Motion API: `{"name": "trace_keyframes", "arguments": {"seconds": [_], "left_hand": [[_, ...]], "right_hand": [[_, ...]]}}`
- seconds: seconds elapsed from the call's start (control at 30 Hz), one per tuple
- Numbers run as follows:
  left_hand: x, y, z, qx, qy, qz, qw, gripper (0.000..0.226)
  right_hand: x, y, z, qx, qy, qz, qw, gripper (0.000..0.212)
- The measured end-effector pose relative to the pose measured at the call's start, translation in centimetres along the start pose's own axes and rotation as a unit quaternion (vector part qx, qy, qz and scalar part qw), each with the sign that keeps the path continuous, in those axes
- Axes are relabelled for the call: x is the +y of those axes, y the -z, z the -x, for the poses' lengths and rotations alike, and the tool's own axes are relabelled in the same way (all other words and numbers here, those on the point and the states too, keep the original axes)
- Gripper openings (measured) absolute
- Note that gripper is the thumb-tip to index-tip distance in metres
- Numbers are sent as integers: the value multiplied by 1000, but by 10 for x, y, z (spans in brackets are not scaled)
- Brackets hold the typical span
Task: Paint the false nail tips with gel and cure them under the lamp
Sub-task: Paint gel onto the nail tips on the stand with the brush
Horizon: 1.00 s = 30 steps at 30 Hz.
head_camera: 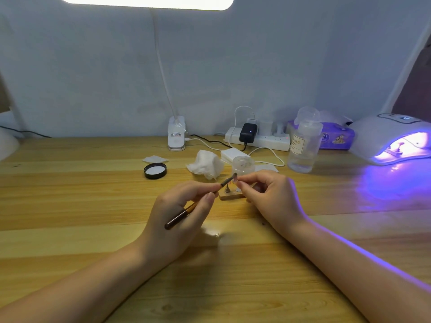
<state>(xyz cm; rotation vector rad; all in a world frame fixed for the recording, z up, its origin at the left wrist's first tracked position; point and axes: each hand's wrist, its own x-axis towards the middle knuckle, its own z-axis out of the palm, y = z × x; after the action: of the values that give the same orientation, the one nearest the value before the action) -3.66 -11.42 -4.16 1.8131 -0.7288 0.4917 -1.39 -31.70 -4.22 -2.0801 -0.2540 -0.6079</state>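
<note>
A false nail tip (236, 181), small, light and probably slippery when wet with gel, was pinched in the fingertips of the right hand (268, 197), just above a small wooden stand (231, 195) on the table (93, 206). It was judged best held by its edges or peg, with the painted face untouched. A thin brush (198, 201) was gripped pen-style by the left hand (182, 210), its tip meeting the nail. Both forearms were angled inward. The curing lamp (394, 138) glowed violet at far right.
</note>
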Motion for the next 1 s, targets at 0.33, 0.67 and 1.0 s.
{"name": "trace_keyframes", "arguments": {"seconds": [0.33,0.67,1.0], "left_hand": [[-3,0,4,14,48,43,998,19],[3,-1,3,9,94,130,987,17],[5,1,0,22,95,138,986,24]], "right_hand": [[2,0,1,-2,-18,-32,999,9],[2,-1,2,-9,-3,-56,998,13],[0,0,2,-24,6,-58,998,13]]}}
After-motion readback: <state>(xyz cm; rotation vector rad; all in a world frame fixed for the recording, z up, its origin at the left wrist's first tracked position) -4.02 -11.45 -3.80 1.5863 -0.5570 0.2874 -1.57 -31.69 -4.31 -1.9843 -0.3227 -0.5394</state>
